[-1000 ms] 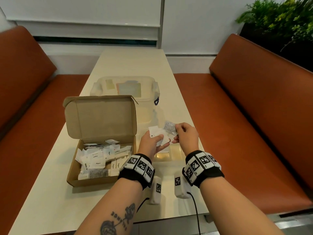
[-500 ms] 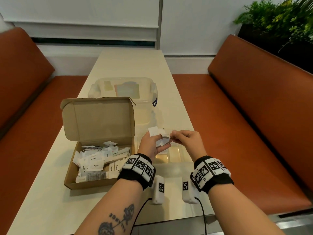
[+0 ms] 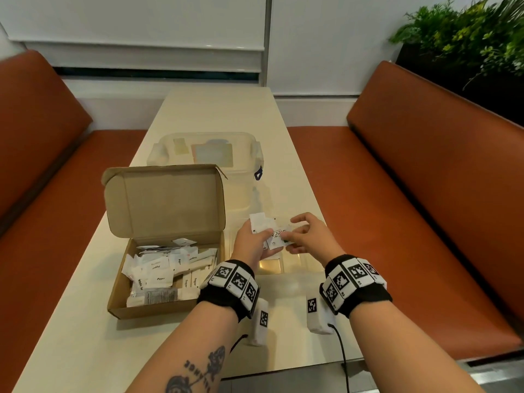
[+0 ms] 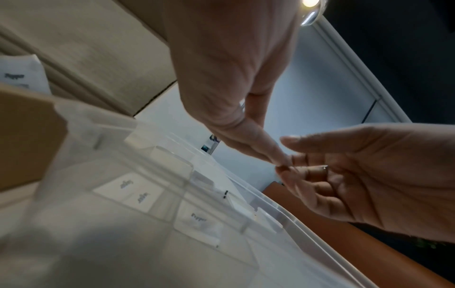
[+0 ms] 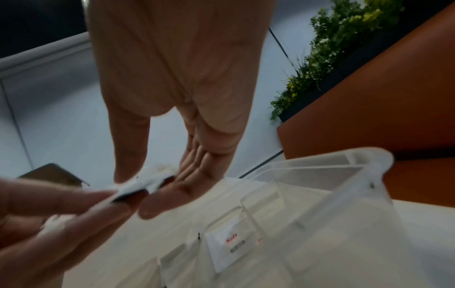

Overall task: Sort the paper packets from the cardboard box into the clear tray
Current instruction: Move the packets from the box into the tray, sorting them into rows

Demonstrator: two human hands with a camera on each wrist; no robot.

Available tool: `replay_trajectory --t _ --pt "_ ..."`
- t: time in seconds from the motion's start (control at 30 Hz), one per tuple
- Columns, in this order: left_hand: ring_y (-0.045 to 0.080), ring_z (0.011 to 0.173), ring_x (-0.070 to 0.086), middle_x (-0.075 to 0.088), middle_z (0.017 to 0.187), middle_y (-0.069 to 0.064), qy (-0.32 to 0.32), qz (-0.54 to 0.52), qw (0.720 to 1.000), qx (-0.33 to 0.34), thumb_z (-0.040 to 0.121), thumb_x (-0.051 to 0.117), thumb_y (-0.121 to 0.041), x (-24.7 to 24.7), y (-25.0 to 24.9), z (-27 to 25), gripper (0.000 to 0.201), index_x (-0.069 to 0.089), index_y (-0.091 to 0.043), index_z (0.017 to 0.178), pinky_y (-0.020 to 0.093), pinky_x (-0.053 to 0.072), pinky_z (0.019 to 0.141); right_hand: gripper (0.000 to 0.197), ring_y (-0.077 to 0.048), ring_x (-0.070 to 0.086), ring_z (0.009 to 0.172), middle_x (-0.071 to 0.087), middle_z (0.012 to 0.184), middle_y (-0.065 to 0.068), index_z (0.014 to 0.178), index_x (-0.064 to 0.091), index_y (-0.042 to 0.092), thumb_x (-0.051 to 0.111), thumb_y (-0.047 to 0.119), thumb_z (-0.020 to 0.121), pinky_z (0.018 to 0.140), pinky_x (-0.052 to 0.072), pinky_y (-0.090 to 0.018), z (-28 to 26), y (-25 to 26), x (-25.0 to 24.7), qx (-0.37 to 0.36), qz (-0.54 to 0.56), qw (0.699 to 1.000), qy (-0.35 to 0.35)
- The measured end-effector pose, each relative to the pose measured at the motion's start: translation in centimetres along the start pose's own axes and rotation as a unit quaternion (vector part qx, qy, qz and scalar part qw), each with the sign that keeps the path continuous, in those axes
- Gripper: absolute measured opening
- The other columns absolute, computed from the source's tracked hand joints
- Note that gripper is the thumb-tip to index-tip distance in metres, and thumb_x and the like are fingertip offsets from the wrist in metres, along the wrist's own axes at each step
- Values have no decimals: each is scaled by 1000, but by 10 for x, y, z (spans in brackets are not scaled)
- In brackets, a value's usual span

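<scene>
Now left hand (image 3: 252,245) gripping fan of packets (image 3: 262,224) above tray (image 3: 300,258), just right of box (image 3: 158,279); right hand (image 3: 307,238) pinching one packet (image 3: 279,234) from fan; more packets lying in box.

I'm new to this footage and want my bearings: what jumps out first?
Both hands meet over the clear tray: the left hand holds a fan of white paper packets while the right hand pinches one of them. To their left sits an open cardboard box heaped with more packets, on a pale table between orange benches.
</scene>
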State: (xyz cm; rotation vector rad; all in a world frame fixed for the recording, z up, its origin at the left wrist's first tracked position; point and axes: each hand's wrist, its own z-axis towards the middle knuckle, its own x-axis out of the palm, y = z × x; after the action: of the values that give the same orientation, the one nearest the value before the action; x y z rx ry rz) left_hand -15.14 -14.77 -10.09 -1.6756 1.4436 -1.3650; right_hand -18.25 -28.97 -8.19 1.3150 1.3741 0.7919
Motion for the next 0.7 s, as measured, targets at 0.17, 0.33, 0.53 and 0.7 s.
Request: replay_trajectory --t 0.17,0.33,0.53,0.7 --pt "25 90 65 62 109 13 -9 -6 1000 -4 91 53 3 0 1 0 30 53 -10 118 30 59 56 22 -22 63 61 64 72 -13 93 56 2 70 -6 78 61 58 -25 1 -3 -1 4 101 995 -21" --pt "27 100 63 59 113 12 -13 -2 1000 -8 94 52 -4 -1 -1 -1 23 55 -13 114 31 60 59 7 -15 55 59 64 74 -11 90 65 -3 63 -5 83 59 52 -18 2 1 -9 -20 93 995 -34" --pt "29 100 65 62 117 16 19 79 997 0 93 55 -4 4 2 -4 30 54 -12 121 29 58 59 14 -12 63 64 67 76 -8 94 68 2 67 -3 81 60 54 -15 5 5 -13 -24 -41 999 1" --pt "21 78 71 63 111 12 6 51 999 -4 94 53 -2 -1 5 -4 25 53 -15 115 28 59 57 16 -11 65 60 68 72 -10 84 62 10 71 -2 77 55 54 -18 8 0 -21 -35 -81 994 -58"
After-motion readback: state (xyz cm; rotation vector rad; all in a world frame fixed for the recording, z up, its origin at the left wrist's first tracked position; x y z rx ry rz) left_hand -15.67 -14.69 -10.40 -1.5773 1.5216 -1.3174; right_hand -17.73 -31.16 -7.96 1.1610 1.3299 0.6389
